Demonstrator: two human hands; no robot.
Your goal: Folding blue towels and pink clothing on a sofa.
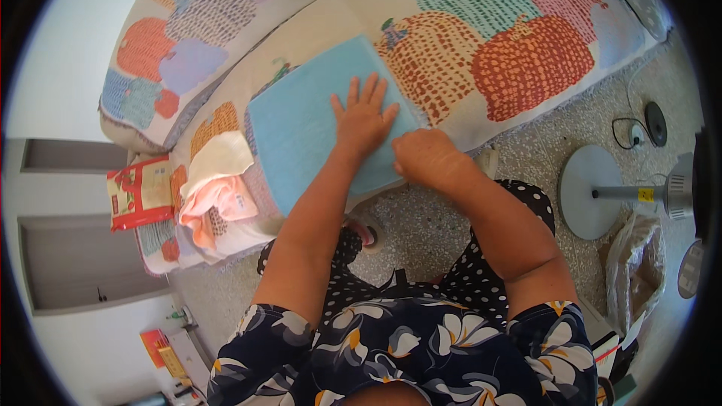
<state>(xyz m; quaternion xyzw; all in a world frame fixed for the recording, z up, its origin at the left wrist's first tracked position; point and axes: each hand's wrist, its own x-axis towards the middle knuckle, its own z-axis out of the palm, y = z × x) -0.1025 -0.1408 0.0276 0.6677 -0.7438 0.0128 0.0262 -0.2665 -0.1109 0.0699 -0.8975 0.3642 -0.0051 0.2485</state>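
Grey round-based stand (623, 194) near a bin (619, 282) (plastic-lined)

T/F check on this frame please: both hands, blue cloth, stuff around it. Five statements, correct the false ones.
1. The left hand rests on the blue cloth with its fingers spread. True.
2. The right hand lies flat with its fingers spread. False: its fingers are curled, at the blue cloth's right edge; whether they grip it is hidden.
3. The pink cloth lies to the left of the blue cloth. True.
4. The red-and-cream package is to the right of the blue cloth. False: it is to the left, beyond the pink cloth.
5. The round grey stand base is on the speckled floor. True.
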